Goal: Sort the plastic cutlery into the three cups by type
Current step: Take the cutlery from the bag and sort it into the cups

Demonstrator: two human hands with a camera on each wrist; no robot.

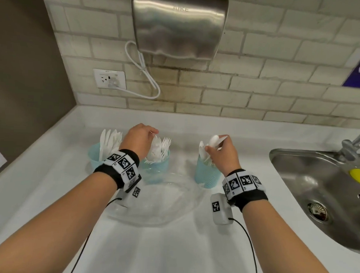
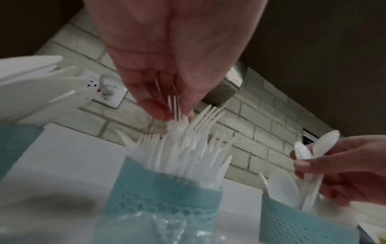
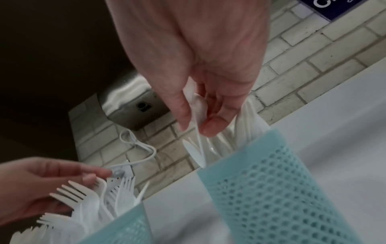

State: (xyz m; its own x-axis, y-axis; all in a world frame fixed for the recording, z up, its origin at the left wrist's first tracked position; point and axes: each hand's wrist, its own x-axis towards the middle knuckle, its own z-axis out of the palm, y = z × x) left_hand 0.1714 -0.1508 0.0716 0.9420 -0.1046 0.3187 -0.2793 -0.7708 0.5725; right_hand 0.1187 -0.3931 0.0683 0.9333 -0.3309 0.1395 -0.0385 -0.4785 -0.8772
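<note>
Three teal mesh cups stand in a row on the white counter. The left cup (image 1: pixel 95 158) holds knives, the middle cup (image 1: pixel 156 170) forks, the right cup (image 1: pixel 206 175) spoons. My left hand (image 1: pixel 153 135) hovers over the middle cup (image 2: pixel 165 194) and pinches a white fork (image 2: pixel 174 107) by its tines, handle down among the other forks. Over the right cup (image 3: pixel 271 189), my right hand (image 1: pixel 219 145) grips a few white spoons (image 3: pixel 196 148), their handles reaching into it.
A clear plastic bowl (image 1: pixel 158 203) lies on the counter just in front of the cups. A steel sink (image 1: pixel 276 158) with a faucet (image 1: pixel 352 146) and a yellow sponge (image 1: pixel 359 176) sits at the right. A hand dryer (image 1: pixel 179 24) hangs on the tiled wall.
</note>
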